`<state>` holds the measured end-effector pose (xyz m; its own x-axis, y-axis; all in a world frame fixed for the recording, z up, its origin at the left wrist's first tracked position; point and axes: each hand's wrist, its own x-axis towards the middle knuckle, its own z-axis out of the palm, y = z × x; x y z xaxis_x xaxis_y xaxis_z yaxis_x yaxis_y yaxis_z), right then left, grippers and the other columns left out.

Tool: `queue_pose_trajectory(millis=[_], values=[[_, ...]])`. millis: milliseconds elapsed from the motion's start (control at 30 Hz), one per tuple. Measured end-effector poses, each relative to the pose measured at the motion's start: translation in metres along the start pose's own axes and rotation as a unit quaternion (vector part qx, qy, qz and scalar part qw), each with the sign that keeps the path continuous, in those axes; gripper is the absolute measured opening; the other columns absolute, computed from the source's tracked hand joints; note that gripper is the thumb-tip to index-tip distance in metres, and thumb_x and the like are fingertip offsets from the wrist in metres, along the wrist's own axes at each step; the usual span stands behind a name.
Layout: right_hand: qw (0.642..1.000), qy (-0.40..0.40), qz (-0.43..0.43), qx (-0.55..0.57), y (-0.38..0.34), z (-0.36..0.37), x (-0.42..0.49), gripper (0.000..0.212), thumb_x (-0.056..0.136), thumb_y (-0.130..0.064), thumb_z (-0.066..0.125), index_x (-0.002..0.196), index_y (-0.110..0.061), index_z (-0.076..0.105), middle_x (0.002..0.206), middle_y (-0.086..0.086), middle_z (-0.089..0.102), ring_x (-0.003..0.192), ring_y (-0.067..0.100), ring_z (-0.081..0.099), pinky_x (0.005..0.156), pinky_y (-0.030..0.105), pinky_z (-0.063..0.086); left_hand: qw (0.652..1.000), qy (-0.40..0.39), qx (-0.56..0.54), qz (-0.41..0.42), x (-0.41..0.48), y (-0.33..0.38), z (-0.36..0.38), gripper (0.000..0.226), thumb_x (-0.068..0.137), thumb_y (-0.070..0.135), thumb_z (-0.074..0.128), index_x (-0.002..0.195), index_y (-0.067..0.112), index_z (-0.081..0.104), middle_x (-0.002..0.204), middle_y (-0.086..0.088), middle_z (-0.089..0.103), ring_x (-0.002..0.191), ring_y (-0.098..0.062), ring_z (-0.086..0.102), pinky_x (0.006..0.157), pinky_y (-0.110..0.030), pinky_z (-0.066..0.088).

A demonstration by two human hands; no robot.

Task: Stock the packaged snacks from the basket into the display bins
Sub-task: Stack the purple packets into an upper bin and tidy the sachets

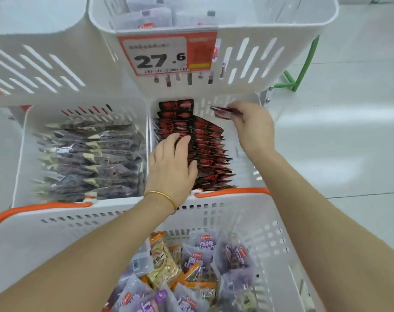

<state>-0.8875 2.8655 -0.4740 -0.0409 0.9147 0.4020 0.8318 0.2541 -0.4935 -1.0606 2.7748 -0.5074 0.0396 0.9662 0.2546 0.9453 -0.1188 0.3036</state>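
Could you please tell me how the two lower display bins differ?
The left bin is filled across with grey-purple packets; the right bin has red-and-black packets only along its left side. Nothing touches the left bin; at the right bin the left hand rests on the row and the right hand pinches a loose packet. Both bins are white slotted plastic.

A price tag (pixel 168 55) on the white bin (pixel 281 30) above the left hand (pixel 171 163) says 27.6. Purple snack packets (pixel 205 246) in the basket (pixel 56 233), nearer than that hand, say 西梅. Other words are blurry.
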Motion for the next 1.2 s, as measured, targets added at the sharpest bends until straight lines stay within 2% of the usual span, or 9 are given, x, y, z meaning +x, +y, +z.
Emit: queue_pose_trajectory(millis=[133,233,533,700,800,900,1033,1100,1200], values=[[0.975,-0.184,0.074,0.096,-0.004,0.023,0.028,0.033,0.092,-0.003,0.045,0.121,-0.008,0.06,0.118,0.011,0.063,0.108,0.026,0.056,0.077,0.019,0.037,1.0,0.001,0.004,-0.005,-0.002,0.002,0.001,0.053,0.087,0.034,0.034,0.134,0.01,0.044,0.137,-0.01,0.044,0.127,-0.027,0.038,0.106,-0.043,0.032],[0.946,-0.245,0.123,0.172,-0.009,0.036,0.031,0.035,0.092,-0.006,0.037,0.122,-0.009,0.056,0.119,0.009,0.058,0.11,0.024,0.051,0.082,0.023,0.034,1.0,-0.002,0.008,-0.015,-0.001,0.0,0.004,0.057,0.086,0.038,0.027,0.133,0.01,0.044,0.136,-0.008,0.043,0.127,-0.026,0.037,0.106,-0.042,0.031],[0.919,-0.196,0.182,0.289,-0.011,0.055,0.024,0.036,0.099,-0.031,0.033,0.128,-0.013,0.046,0.118,0.001,0.049,0.11,0.018,0.045,0.089,0.03,0.031,1.0,-0.004,0.004,-0.013,-0.001,0.0,0.003,0.058,0.084,0.039,0.023,0.13,0.01,0.045,0.132,-0.008,0.045,0.124,-0.026,0.039,0.106,-0.041,0.031],[0.918,-0.194,0.172,0.301,-0.005,0.042,0.014,0.044,0.102,-0.031,0.029,0.143,-0.018,0.029,0.146,0.003,0.034,0.134,0.018,0.031,0.1,0.026,0.024,1.0,-0.007,0.001,-0.018,-0.001,0.001,0.001,0.056,0.085,0.037,0.024,0.129,0.01,0.046,0.131,-0.007,0.046,0.122,-0.024,0.039,0.105,-0.041,0.031],[0.945,-0.135,0.135,0.264,-0.014,0.018,-0.01,0.044,0.102,-0.03,0.032,0.144,-0.017,0.032,0.148,0.001,0.035,0.137,0.015,0.03,0.105,0.024,0.022,0.999,-0.005,-0.023,-0.026,-0.001,0.001,-0.002,0.041,0.092,0.026,0.038,0.129,0.011,0.046,0.131,-0.006,0.046,0.122,-0.023,0.039,0.106,-0.04,0.028],[0.959,-0.092,0.096,0.25,-0.033,-0.011,-0.054,0.038,0.101,-0.027,0.037,0.137,-0.017,0.044,0.131,-0.007,0.046,0.125,0.007,0.037,0.104,0.022,0.026,0.998,0.037,-0.043,-0.035,-0.004,0.007,-0.017,0.036,0.09,0.013,0.047,0.126,0.013,0.05,0.129,-0.003,0.05,0.121,-0.023,0.042,0.105,-0.037,0.024],[0.985,-0.024,0.01,0.171,-0.072,-0.03,-0.119,0.036,0.094,-0.026,0.042,0.124,-0.012,0.055,0.123,0.002,0.056,0.118,0.015,0.044,0.102,0.031,0.034,0.995,0.041,-0.064,-0.057,-0.03,0.001,-0.071,0.038,0.085,0.009,0.048,0.123,0.015,0.051,0.129,-0.003,0.049,0.118,-0.023,0.041,0.102,-0.038,0.027],[0.987,-0.028,-0.034,0.156,-0.101,-0.029,-0.147,0.037,0.092,-0.025,0.042,0.121,-0.009,0.057,0.12,0.006,0.057,0.115,0.019,0.045,0.1,0.03,0.033,0.996,0.016,-0.062,-0.056,-0.061,-0.017,-0.109,0.039,0.079,0.011,0.047,0.118,0.013,0.054,0.125,-0.005,0.05,0.115,-0.026,0.044,0.099,-0.04,0.033],[0.972,-0.126,-0.11,0.162,-0.147,-0.012,-0.187,0.036,0.093,-0.025,0.041,0.121,-0.008,0.056,0.12,0.007,0.057,0.114,0.022,0.046,0.097,0.026,0.029,0.996,-0.038,-0.039,-0.064,-0.125,-0.057,-0.162,0.044,0.072,0.02,0.043,0.113,0.011,0.057,0.12,-0.008,0.053,0.114,-0.028,0.046,0.098,-0.041,0.036]])
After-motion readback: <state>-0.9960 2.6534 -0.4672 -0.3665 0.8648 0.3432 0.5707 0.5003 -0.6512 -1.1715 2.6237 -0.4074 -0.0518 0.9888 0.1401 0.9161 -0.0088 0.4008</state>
